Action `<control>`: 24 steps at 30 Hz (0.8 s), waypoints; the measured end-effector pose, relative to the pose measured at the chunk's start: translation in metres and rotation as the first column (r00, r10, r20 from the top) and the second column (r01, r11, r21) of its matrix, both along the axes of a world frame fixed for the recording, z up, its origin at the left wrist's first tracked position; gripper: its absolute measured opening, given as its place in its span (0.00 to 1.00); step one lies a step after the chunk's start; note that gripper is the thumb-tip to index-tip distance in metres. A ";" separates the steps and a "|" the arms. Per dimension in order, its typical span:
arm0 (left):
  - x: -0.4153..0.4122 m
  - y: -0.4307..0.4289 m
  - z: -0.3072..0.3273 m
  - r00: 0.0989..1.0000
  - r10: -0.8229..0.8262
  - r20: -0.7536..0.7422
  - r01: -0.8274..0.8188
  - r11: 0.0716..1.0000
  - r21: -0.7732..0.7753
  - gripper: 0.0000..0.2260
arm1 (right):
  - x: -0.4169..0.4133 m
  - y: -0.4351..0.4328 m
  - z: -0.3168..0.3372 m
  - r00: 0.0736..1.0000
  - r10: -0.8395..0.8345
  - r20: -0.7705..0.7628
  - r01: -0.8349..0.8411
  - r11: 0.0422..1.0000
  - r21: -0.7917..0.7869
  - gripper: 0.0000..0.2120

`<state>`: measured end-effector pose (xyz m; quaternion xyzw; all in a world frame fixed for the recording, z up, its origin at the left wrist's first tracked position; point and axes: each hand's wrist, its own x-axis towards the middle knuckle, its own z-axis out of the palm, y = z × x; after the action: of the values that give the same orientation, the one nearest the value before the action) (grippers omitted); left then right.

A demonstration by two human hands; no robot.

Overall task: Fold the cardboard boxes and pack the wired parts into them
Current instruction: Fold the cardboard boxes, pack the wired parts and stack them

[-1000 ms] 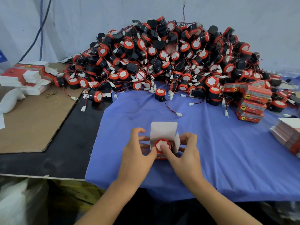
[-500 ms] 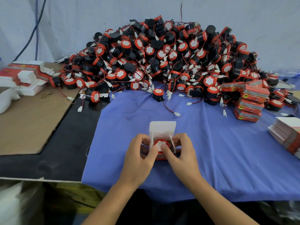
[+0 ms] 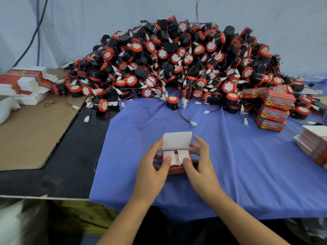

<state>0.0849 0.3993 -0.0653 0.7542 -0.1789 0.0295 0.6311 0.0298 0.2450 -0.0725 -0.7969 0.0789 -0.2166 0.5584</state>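
A small red cardboard box point(image 3: 177, 171) stands on the blue cloth point(image 3: 247, 165) in front of me. Its white top lid stands up at the back, and its two white side flaps lie folded inward over the opening. A sliver of the red wired part shows between the flaps. My left hand point(image 3: 152, 167) grips the box's left side, thumb pressing the left flap. My right hand point(image 3: 200, 165) grips the right side, thumb on the right flap. A big heap of black and red wired parts point(image 3: 177, 64) fills the back of the table.
Several closed red boxes point(image 3: 273, 110) are stacked at the right. Flat box blanks lie at the right edge point(image 3: 313, 144) and on the far left point(image 3: 26, 84). A brown cardboard sheet point(image 3: 30, 131) covers the left. One loose part point(image 3: 172, 102) sits ahead of the box.
Both side flaps have been folded down over the wired part, which was in plain sight before. My thumbs moved on top of the flaps. The lid stays upright.
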 end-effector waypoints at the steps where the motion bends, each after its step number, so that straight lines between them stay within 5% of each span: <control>1: -0.001 0.001 -0.001 1.000 0.015 0.015 -0.015 1.000 0.022 0.21 | 0.000 -0.001 0.000 1.000 0.016 0.010 -0.016 1.000 -0.003 0.26; 4: -0.003 0.002 0.000 0.997 0.059 -0.040 -0.058 0.998 0.026 0.10 | 0.000 -0.002 -0.001 1.000 -0.015 0.015 0.015 1.000 -0.017 0.17; 6: -0.006 0.002 0.002 0.996 0.049 -0.080 -0.050 0.999 -0.016 0.13 | -0.001 -0.002 -0.001 1.000 -0.011 0.000 0.011 1.000 -0.028 0.13; 11: -0.009 0.001 0.006 0.995 0.044 -0.090 -0.049 0.998 -0.045 0.12 | -0.006 -0.007 -0.002 0.997 0.051 -0.054 -0.048 0.998 0.051 0.17; 15: -0.007 0.001 0.000 1.000 -0.002 -0.020 0.005 0.993 0.120 0.14 | -0.008 -0.006 0.000 0.994 0.076 -0.080 -0.076 0.997 0.002 0.15; 24: -0.002 0.005 -0.001 0.995 -0.077 0.063 0.062 0.975 0.216 0.16 | -0.009 -0.003 0.005 0.994 0.108 -0.004 -0.107 0.989 -0.102 0.22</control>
<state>0.0824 0.4045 -0.0664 0.8093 -0.2298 0.0149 0.5404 0.0212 0.2421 -0.0674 -0.8273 0.0243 -0.1905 0.5279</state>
